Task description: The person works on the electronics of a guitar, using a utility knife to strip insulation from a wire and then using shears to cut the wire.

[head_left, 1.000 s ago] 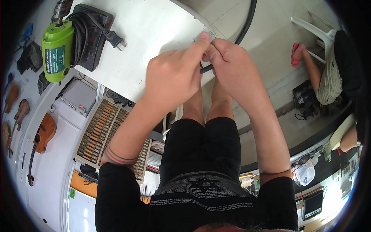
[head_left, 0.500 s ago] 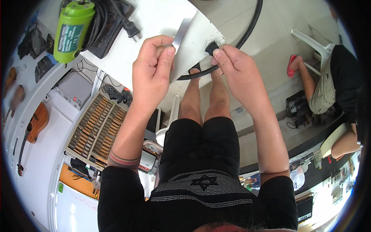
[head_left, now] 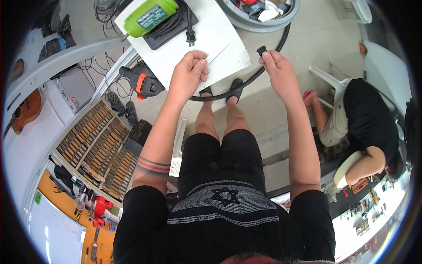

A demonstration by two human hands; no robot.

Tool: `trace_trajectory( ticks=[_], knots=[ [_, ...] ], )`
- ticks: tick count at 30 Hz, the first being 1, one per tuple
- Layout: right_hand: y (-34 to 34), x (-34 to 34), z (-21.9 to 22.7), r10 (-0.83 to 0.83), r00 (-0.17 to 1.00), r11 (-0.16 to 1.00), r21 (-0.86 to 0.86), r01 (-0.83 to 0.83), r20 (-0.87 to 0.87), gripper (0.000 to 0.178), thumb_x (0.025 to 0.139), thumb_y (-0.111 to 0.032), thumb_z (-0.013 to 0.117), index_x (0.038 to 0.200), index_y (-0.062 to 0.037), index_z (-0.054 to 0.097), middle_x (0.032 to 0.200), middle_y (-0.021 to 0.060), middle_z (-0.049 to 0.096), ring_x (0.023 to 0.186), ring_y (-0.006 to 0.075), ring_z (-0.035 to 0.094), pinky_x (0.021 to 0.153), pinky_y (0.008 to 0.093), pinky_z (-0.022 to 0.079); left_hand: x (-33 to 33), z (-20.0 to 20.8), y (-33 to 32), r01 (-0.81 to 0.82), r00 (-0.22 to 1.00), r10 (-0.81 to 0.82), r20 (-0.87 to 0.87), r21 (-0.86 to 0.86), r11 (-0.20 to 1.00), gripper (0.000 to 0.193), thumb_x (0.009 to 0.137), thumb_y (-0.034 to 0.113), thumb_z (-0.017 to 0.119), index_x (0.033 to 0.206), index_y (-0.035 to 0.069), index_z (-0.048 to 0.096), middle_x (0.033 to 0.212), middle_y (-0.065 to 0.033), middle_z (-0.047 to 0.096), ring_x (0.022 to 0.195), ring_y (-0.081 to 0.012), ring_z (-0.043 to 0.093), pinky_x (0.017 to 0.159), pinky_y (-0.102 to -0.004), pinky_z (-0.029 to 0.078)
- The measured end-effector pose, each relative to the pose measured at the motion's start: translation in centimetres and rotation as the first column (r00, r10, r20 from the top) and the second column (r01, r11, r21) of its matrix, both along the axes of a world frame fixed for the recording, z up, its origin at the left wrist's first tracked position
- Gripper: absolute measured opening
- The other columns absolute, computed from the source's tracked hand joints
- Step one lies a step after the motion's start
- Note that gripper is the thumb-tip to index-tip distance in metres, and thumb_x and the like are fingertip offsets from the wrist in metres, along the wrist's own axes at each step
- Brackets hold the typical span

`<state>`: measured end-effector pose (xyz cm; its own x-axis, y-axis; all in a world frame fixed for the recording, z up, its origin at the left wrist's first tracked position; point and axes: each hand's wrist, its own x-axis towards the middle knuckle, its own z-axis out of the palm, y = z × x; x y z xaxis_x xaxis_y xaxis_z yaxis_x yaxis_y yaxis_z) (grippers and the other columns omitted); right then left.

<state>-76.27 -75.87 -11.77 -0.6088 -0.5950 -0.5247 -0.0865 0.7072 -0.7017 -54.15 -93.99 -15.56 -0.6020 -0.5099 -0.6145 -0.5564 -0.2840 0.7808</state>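
My left hand is closed over the white table, pinching a flat, shiny metal blade between thumb and fingers. The blade points up and to the right; its lower end is hidden in my grip. My right hand, off the table's right corner, pinches a small brush with black bristles. Its handle is hidden by my fingers. The brush and the blade are apart. Beyond my left hand, a green power tool with a coiled black cord and plug lies on a dark plate on the white table.
A thick black hose curves around the table's corner. A round grey bin with scraps stands at the far side. On the left are a tool rack, an orange-black machine and loose wires. A seated person is at the right.
My hands have moved farther apart, the right one going right with the brush. My view has shifted, bringing the bin and more of the tool rack into sight.
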Motion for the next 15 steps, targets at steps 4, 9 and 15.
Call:
trace_trajectory(
  ticks=[4, 9, 15],
  knots=[
    [2.1, -3.3, -2.3, -0.042, 0.999, 0.999, -0.015, 0.043, 0.011, 0.042, 0.115, -0.033, 0.054, 0.097, 0.0024, 0.069, 0.082, 0.0127, 0.069, 0.075, 0.0195, 0.062, 0.074, 0.0346, 0.051, 0.4, 1.1, 2.0, -0.214, 0.976, 0.217, 0.005, -0.153, 0.965, 0.023, 0.111, 0.012, 0.061, 0.130, -0.002, 0.063, 0.090, -0.0066, 0.072, 0.077, -0.0123, 0.069, 0.074, -0.0280, 0.057],
    [1.5, -5.4, -5.2, -0.213, 0.921, 0.963, -0.091, 0.255, 0.327, 0.036, 0.119, -0.034, 0.047, 0.108, -0.0042, 0.065, 0.103, 0.0107, 0.078, 0.093, 0.0180, 0.075, 0.077, 0.0318, 0.055, 0.4, 1.7, 9.2, -0.151, 0.988, 0.106, -0.108, -0.684, 0.713, 0.035, 0.102, 0.008, 0.065, 0.136, 0.000, 0.064, 0.127, -0.0207, 0.071, 0.115, -0.0337, 0.071, 0.100, -0.0425, 0.056],
    [-1.3, -6.8, -10.4, -0.172, 0.753, 0.957, -0.072, 0.279, 0.636, 0.035, 0.121, -0.031, 0.040, 0.115, -0.0027, 0.060, 0.133, 0.0199, 0.073, 0.125, 0.0300, 0.072, 0.103, 0.0418, 0.059, -5.7, -0.6, 16.8, -0.133, 0.975, 0.222, 0.029, -0.724, 0.677, 0.072, 0.106, 0.014, 0.061, 0.167, -0.006, 0.030, 0.174, -0.0275, 0.031, 0.164, -0.0425, 0.027, 0.133, -0.0568, 0.021]
  ],
)
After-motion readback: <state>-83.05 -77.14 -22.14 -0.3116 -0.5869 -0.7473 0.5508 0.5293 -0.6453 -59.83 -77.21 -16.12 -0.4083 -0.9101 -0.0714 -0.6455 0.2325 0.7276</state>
